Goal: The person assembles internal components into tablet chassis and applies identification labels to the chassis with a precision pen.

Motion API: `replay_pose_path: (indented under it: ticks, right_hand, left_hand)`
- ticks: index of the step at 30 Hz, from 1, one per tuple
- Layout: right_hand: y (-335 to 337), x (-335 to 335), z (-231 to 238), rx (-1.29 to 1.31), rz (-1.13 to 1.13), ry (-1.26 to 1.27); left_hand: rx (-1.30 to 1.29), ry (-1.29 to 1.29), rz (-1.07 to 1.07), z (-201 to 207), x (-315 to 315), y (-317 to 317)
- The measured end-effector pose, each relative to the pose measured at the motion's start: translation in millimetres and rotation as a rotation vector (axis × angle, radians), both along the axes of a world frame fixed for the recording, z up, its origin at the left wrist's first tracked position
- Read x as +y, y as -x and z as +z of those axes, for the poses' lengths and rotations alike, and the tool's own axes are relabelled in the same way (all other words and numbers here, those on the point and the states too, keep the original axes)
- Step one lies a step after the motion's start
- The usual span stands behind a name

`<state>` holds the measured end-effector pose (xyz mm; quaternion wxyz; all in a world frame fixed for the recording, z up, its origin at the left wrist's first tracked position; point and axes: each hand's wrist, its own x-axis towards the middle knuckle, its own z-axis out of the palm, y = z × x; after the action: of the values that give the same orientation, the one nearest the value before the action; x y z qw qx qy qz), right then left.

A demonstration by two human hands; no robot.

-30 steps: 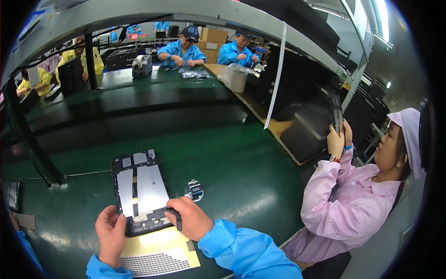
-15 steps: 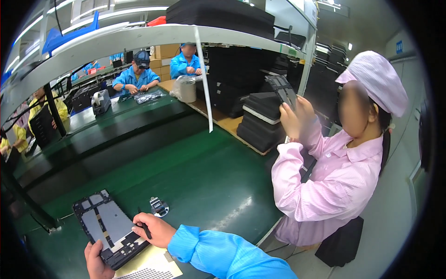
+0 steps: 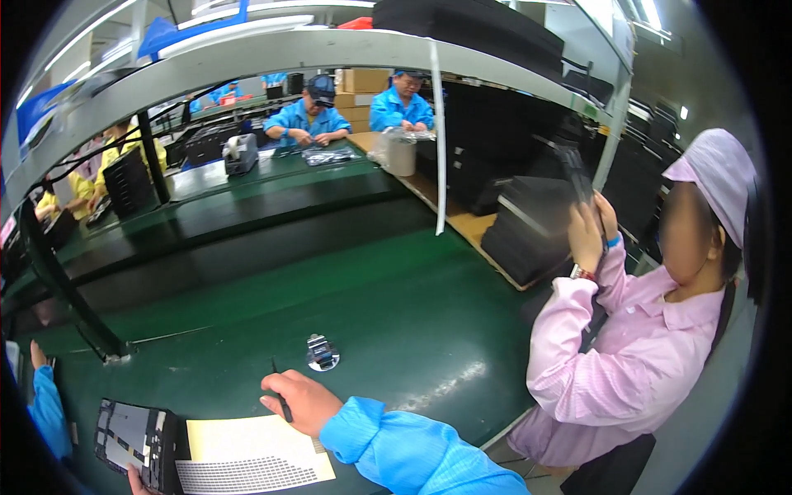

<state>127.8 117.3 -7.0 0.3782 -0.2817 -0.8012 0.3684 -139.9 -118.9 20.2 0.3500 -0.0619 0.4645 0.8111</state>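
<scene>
At the lower left my left hand (image 3: 137, 481), mostly cut off by the frame's bottom edge, grips a tablet's open back (image 3: 124, 436). The tablet is black-framed with grey inner panels and stands tilted. My right hand (image 3: 307, 402) is closed on slim black tweezers (image 3: 284, 406), their thin tip pointing up and away. Just below that hand lies a cream sheet (image 3: 239, 437) printed with rows of small dark labels, touching or close beside the tablet. Beyond the right hand, a small shiny metal piece (image 3: 322, 353) rests on the green bench (image 3: 396, 305).
A co-worker in pink (image 3: 610, 363) stands at the right, lifting a dark flat part (image 3: 571, 169). Black foam blocks (image 3: 528, 231) sit behind the bench. Another person's blue sleeve (image 3: 49, 412) reaches in at far left. A white strip (image 3: 439, 140) hangs from the overhead beam.
My head view has turned left. The tablet has moved left and nearer, now tilted, uncovering more of the label sheet. My right hand with the tweezers is off the tablet, over the bench.
</scene>
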Motion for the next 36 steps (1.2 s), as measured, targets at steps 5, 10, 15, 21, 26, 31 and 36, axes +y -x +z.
replay_pose_path:
  ticks: [5, 10, 15, 21, 26, 31, 36]
  right_hand:
    - [2.6, -3.5, 2.8, -0.107, -0.01, -0.052]
    - [-1.4, -3.2, 1.0, -0.149, -0.003, -0.059]
    - [1.6, -3.9, 6.1, -0.172, -0.001, -0.095]
    - [-6.0, -0.2, 5.9, -0.221, -0.01, -0.073]
    - [-4.4, -6.5, 11.3, -0.27, -0.004, -0.087]
    - [-6.7, -9.4, 17.4, -0.333, 0.027, -0.083]
    - [-3.6, -4.9, 22.2, -0.368, 0.048, -0.035]
  left_hand:
    - [0.204, 0.247, 0.089, -60.5, -29.4, 119.1]
    - [0.434, 0.31, 0.311, -59.8, -14.0, 123.0]
    - [0.844, 0.435, 0.165, -18.4, 13.6, 51.3]
    - [2.081, 0.244, -0.788, 43.3, 91.2, -38.6]
    - [2.138, 0.212, -1.022, 30.7, 122.3, -50.1]
    - [2.054, 0.211, -1.035, -2.1, 125.2, -29.2]
    - [2.018, 0.199, -1.007, 1.3, 121.2, -26.3]
